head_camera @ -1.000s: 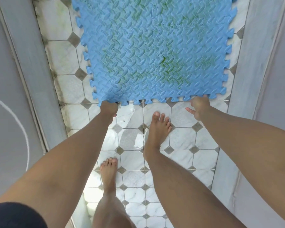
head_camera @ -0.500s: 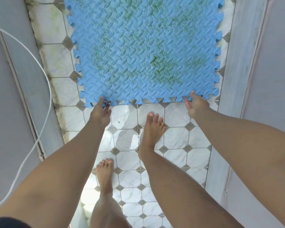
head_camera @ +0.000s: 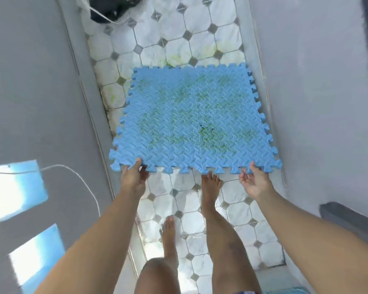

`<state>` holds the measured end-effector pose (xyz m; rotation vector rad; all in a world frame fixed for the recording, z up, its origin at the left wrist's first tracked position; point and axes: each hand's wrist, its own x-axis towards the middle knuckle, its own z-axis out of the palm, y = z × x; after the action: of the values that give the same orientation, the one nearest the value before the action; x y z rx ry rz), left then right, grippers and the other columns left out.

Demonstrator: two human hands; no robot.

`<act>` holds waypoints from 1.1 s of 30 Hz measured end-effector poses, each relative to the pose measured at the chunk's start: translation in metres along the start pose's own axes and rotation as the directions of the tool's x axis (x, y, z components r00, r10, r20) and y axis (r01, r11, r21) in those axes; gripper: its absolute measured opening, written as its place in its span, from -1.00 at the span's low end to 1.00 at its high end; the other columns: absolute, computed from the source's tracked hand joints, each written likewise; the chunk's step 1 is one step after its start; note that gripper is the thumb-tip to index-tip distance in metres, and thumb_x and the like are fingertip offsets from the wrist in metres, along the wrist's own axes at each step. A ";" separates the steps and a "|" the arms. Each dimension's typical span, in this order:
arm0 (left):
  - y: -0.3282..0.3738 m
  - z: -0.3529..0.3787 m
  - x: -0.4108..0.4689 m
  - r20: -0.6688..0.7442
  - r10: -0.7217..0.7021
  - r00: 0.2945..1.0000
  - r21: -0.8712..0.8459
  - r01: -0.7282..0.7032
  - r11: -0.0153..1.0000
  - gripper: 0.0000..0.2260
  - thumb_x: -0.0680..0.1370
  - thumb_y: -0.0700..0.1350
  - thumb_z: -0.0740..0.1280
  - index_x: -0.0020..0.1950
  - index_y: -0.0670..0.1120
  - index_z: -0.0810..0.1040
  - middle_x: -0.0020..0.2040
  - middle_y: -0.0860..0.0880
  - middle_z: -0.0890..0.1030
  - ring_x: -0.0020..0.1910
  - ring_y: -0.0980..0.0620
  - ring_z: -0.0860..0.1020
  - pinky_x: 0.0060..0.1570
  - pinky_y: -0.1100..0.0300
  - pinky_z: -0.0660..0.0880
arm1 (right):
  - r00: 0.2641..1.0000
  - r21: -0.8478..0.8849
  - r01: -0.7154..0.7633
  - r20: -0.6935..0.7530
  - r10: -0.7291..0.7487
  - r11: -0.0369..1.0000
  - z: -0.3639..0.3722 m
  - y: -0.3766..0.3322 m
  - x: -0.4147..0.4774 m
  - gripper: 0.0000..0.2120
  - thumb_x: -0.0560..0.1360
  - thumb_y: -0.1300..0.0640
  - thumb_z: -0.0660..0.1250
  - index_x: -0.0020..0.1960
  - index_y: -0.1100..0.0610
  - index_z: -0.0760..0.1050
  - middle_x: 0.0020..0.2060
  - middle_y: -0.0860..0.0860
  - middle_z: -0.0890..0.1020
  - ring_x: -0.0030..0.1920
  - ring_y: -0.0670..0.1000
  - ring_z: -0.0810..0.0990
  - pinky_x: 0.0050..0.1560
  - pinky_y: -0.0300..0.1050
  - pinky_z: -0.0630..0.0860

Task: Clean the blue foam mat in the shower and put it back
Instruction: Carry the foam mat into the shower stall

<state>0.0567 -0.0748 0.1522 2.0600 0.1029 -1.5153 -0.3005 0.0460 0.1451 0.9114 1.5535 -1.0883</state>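
Left hand (head_camera: 134, 177) grips the near left corner of the blue foam mat (head_camera: 191, 124), thumb on top; right hand (head_camera: 254, 182) pinches the near right edge. I see the green-stained mat over the tiled shower floor (head_camera: 185, 200), its near edge raised above the person's forward foot (head_camera: 209, 187).

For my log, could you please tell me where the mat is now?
In the head view the mat is mid-frame over the tiled floor, its near edge held by the left hand and right hand, just beyond the front foot.
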 end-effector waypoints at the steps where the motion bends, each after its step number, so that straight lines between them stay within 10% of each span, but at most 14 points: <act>1: 0.014 -0.004 -0.018 0.010 0.013 1.000 0.011 -0.013 1.000 -0.60 0.63 -0.22 0.37 0.44 -0.09 0.38 -0.14 -0.02 0.59 -0.33 0.12 0.62 -0.30 0.18 0.59 | 1.000 0.010 -0.023 0.006 0.023 1.000 -0.003 0.003 -0.029 -0.93 0.60 0.17 0.36 0.01 0.18 0.50 -0.07 0.10 0.49 -0.20 -0.05 0.49 -0.16 -0.22 0.58; 8: 0.096 -0.010 -0.132 0.118 0.148 0.982 0.243 -0.173 0.954 -0.57 0.62 -0.31 0.35 0.48 -0.25 0.36 -0.14 -0.13 0.58 -0.25 0.02 0.58 -0.44 0.25 0.51 | 0.995 0.221 -0.094 -0.020 0.101 0.971 -0.053 0.033 -0.159 -0.89 0.62 0.21 0.33 -0.09 0.16 0.47 -0.14 0.11 0.50 -0.21 -0.01 0.51 -0.45 -0.21 0.61; 10: 0.113 -0.009 -0.168 0.192 0.162 0.968 0.331 -0.219 0.918 -0.83 0.63 -0.30 0.34 0.20 -0.17 0.48 -0.08 -0.17 0.59 -0.25 0.00 0.56 -0.44 0.25 0.50 | 0.989 0.325 -0.110 -0.056 0.135 0.939 -0.075 0.049 -0.191 -0.87 0.62 0.21 0.32 -0.10 0.15 0.46 -0.16 0.13 0.49 -0.23 0.02 0.49 -0.51 -0.18 0.59; 17: 0.105 -0.015 -0.279 0.466 0.091 0.880 0.662 -0.415 0.624 -0.88 0.60 -0.34 0.35 -0.03 -0.16 0.46 -0.17 -0.17 0.58 -0.36 -0.02 0.56 -0.31 0.10 0.52 | 0.971 0.700 -0.125 -0.059 0.232 0.703 -0.191 0.159 -0.307 -0.84 0.61 0.25 0.32 -0.13 0.15 0.42 -0.14 0.13 0.48 -0.18 0.08 0.49 -0.44 -0.13 0.63; 21: 0.045 -0.019 -0.326 0.571 -0.043 0.820 0.755 -0.504 0.421 -0.87 0.61 -0.38 0.31 0.05 -0.16 0.47 -0.04 -0.17 0.61 -0.19 -0.09 0.61 -0.32 0.14 0.66 | 0.972 0.866 -0.008 -0.112 0.209 0.500 -0.261 0.259 -0.346 -0.84 0.59 0.36 0.31 -0.09 0.15 0.44 0.04 0.10 0.50 -0.09 0.06 0.50 0.08 -0.01 0.62; 25: -0.045 -0.033 -0.372 0.654 -0.271 0.707 0.753 -0.643 0.140 -0.74 0.62 -0.40 0.27 0.26 -0.16 0.46 0.13 -0.16 0.60 -0.10 -0.13 0.62 -0.12 0.04 0.61 | 0.954 0.959 0.103 -0.170 0.246 0.264 -0.318 0.363 -0.371 -0.91 0.62 0.34 0.27 0.01 0.18 0.42 0.11 0.14 0.48 -0.09 0.06 0.51 -0.18 -0.06 0.69; 29: -0.155 -0.056 -0.414 0.635 -0.483 0.602 0.628 -0.767 -0.131 -0.70 0.62 -0.41 0.27 0.33 -0.19 0.48 0.11 -0.17 0.61 -0.23 -0.08 0.65 -0.49 0.19 0.58 | 0.934 0.986 0.138 -0.161 0.320 0.094 -0.364 0.458 -0.390 -0.93 0.62 0.31 0.24 0.01 0.18 0.40 -0.03 0.11 0.47 -0.09 0.07 0.54 -0.41 -0.12 0.65; 33: -0.263 -0.106 -0.444 0.553 -0.571 0.607 0.521 -0.786 -0.331 -0.74 0.64 -0.41 0.23 0.23 -0.12 0.47 0.05 -0.14 0.60 -0.36 -0.01 0.67 -0.45 0.15 0.61 | 0.892 0.957 0.245 -0.160 0.424 -0.155 -0.393 0.541 -0.397 -0.86 0.61 0.38 0.23 -0.01 0.16 0.46 -0.07 0.06 0.52 -0.10 0.02 0.55 -0.48 -0.20 0.61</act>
<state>-0.1113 0.3142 0.4660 1.3234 -2.9250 -2.3752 0.1734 0.5742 0.4635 2.5058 0.4476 -2.1363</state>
